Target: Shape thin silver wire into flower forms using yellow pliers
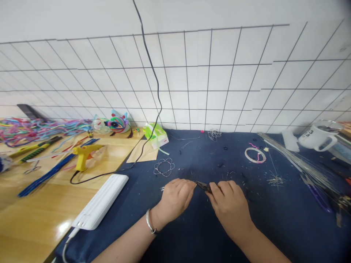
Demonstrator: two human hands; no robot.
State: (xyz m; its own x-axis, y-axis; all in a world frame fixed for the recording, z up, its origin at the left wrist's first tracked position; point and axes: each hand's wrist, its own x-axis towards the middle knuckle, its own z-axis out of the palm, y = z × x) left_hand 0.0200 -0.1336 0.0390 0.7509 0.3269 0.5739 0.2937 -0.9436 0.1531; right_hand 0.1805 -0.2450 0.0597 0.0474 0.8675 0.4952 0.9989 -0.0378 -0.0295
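Note:
Dark pliers (203,186) are in my right hand (229,201), its fingers wrapped round them, with the jaws pointing left. My left hand (175,199), with a silver bangle on the wrist, is closed in a pinch at the tip of the pliers. What it pinches is too small to make out. Thin wire ends (162,189) show just left of my left hand. Behind it, a flower-shaped wire ring (164,167) lies flat on the dark blue cloth (192,157).
Left: a white power strip (101,202), a yellow glue gun (84,157) with a black cord, blue stems (55,171) and colourful pipe cleaners. Right: a white ring (255,155), long wires, purple-handled scissors (319,197) and a white mug (316,137). A tangled wire ball (214,134) lies behind.

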